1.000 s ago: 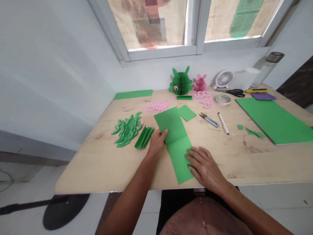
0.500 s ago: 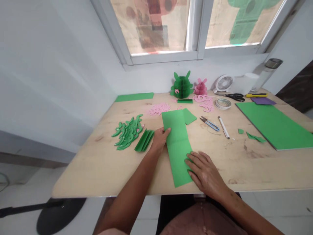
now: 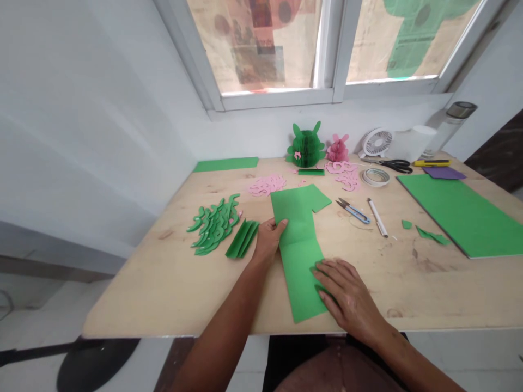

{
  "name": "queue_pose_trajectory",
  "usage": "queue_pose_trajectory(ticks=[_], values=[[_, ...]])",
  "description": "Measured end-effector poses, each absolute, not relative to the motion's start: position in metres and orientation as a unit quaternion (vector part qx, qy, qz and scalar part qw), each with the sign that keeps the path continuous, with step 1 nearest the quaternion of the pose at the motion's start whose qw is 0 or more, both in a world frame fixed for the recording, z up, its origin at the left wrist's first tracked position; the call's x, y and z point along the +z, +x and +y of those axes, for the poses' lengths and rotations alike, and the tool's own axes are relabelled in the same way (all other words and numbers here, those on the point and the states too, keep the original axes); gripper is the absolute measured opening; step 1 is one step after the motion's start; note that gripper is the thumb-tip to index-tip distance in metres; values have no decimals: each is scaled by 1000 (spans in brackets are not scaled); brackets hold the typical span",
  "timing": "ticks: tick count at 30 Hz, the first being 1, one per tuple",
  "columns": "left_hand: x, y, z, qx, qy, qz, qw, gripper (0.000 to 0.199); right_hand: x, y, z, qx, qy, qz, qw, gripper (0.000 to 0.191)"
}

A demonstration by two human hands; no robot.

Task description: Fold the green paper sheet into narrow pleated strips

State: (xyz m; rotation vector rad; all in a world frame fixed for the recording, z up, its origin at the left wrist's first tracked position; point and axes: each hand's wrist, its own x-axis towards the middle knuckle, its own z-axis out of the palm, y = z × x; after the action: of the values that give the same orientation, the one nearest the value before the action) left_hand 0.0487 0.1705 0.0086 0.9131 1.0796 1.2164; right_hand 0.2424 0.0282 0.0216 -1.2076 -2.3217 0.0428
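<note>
A long green paper strip (image 3: 297,256) with a crease across its middle lies lengthwise in front of me. My left hand (image 3: 270,237) is closed on its left edge, the thumb on top. On the lower right edge rests my right hand (image 3: 343,288), its fingers stretched out over the paper. Another green paper piece (image 3: 319,198) sticks out at the strip's upper right. Just left of my left hand stands a pleated green paper (image 3: 242,238), and beyond it a pile of green paper cutouts (image 3: 213,226).
Pink cutouts (image 3: 267,185), snips (image 3: 353,211), a white pen (image 3: 377,218), tape rolls (image 3: 376,177) and black scissors (image 3: 396,165) lie around. A green paper rabbit-like figure (image 3: 306,148) and a small fan (image 3: 376,142) stand behind. A stack of green sheets (image 3: 461,215) is at right.
The view has shifted slightly, so things sit a little lower in it. Both hands keep their places on the green paper strip.
</note>
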Motion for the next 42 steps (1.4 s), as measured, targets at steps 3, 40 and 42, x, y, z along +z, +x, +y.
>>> queue_pose_trajectory(ticks=[3, 40, 42], values=[[9, 49, 169, 526, 390, 464, 596, 40, 21, 243, 28, 19, -446, -856, 262, 36], [10, 47, 167, 516, 408, 445, 608, 40, 20, 243, 29, 17, -452, -845, 285, 34], [11, 47, 167, 516, 406, 447, 607, 41, 20, 244, 29, 20, -455, -843, 286, 34]])
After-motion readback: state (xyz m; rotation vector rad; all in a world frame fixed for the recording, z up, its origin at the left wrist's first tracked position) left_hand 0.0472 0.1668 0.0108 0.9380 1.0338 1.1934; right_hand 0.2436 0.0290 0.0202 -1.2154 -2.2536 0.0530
